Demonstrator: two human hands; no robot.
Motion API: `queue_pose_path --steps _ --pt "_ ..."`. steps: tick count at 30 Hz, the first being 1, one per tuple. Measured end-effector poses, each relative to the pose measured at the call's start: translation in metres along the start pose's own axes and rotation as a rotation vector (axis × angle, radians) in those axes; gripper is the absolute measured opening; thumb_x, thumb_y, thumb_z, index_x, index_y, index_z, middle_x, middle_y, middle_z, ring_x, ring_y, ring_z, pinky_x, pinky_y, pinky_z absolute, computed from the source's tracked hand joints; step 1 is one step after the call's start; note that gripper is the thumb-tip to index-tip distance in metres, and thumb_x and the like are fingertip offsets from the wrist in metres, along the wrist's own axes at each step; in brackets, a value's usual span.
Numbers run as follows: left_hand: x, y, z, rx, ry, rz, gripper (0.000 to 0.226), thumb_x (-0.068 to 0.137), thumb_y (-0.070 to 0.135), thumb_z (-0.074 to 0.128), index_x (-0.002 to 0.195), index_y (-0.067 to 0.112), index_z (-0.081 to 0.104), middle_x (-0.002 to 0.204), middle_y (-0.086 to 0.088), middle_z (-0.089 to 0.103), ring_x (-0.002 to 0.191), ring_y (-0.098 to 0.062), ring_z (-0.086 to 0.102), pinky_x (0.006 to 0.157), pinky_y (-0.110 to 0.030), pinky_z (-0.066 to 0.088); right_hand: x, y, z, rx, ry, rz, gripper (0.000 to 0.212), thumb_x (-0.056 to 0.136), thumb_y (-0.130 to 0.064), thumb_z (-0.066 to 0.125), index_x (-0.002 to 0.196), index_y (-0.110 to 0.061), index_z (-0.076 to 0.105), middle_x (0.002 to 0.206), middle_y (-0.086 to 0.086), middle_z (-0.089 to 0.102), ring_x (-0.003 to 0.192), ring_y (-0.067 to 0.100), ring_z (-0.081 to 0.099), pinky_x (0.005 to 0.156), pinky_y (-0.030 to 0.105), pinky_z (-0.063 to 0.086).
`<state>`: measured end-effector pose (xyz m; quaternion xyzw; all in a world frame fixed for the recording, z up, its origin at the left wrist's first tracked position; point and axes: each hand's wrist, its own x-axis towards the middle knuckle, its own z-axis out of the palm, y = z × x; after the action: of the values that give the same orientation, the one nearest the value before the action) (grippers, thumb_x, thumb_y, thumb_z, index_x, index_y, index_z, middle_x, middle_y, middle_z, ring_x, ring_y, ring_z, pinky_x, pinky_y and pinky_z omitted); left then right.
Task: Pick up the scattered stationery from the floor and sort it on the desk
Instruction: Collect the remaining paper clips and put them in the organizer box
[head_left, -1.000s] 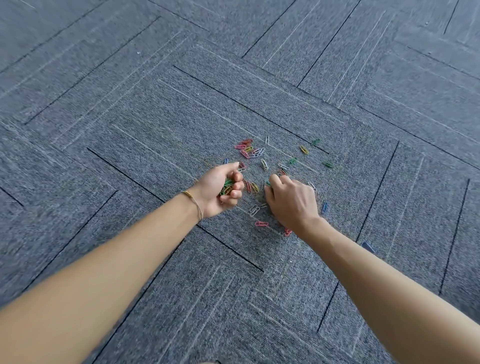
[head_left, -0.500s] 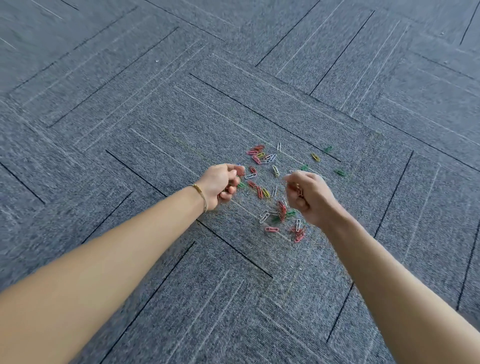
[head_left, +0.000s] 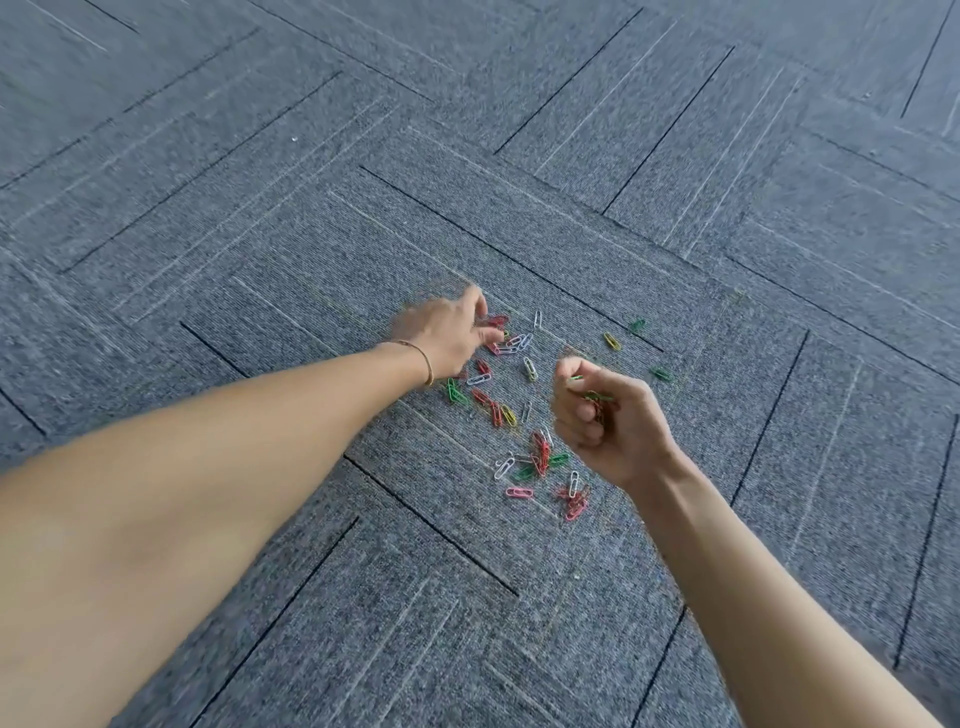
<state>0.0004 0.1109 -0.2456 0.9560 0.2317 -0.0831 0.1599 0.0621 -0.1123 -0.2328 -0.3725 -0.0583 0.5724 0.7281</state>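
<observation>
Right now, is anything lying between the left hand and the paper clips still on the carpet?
Nothing visible blocks it. The left hand is blurred, reaching down at the far paper clips, with only bare carpet around. The right hand sits apart, closed on some clips. No desk is in view.
</observation>
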Motion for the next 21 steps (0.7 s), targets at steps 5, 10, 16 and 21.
queue_pose_path --steps 5,10,16,21 --pt "0.006 0.010 0.003 0.362 -0.032 0.160 0.065 0.087 0.077 0.035 0.110 0.017 0.041 0.067 0.003 0.056 0.055 -0.014 0.053 0.049 -0.028 0.038 -0.004 -0.001 0.002 0.002 0.065 -0.007 0.017 0.082 -0.008 0.048 0.088 -0.007 0.064 0.055 -0.001 0.044 0.040 0.008 0.030 0.039 0.021 0.021" --pt "0.006 0.023 0.000 0.468 -0.039 0.228 0.047 0.102 0.057 0.030 0.118 0.015 0.044 0.065 0.000 0.047 0.065 -0.024 0.049 0.060 -0.034 0.036 -0.004 0.000 0.001 0.082 0.239 0.038 0.026 0.091 -0.023 0.046 0.067 -0.013 0.051 0.061 0.002 0.046 0.043 0.010 0.033 0.039 0.020 0.021" --pt "-0.008 0.024 0.016 0.130 -0.024 0.188 0.026 0.106 0.033 0.031 0.096 0.016 0.049 0.075 -0.004 0.055 0.068 -0.024 0.051 0.061 -0.034 0.039 0.016 0.000 0.000 -0.234 0.507 0.105 0.046 0.102 -0.031 0.053 0.059 -0.020 0.039 0.054 -0.002 0.046 0.040 0.010 0.031 0.036 0.021 0.024" --pt "-0.037 0.019 0.012 -1.133 -0.206 -0.156 0.032 0.098 0.019 0.044 0.067 0.018 0.045 0.055 0.003 0.042 0.045 -0.013 0.035 0.041 -0.023 0.029 0.052 -0.010 0.009 -1.296 0.663 0.003 0.052 0.104 -0.040 0.046 0.057 -0.018 0.041 0.051 -0.003 0.046 0.043 0.014 0.037 0.049 0.025 0.031"
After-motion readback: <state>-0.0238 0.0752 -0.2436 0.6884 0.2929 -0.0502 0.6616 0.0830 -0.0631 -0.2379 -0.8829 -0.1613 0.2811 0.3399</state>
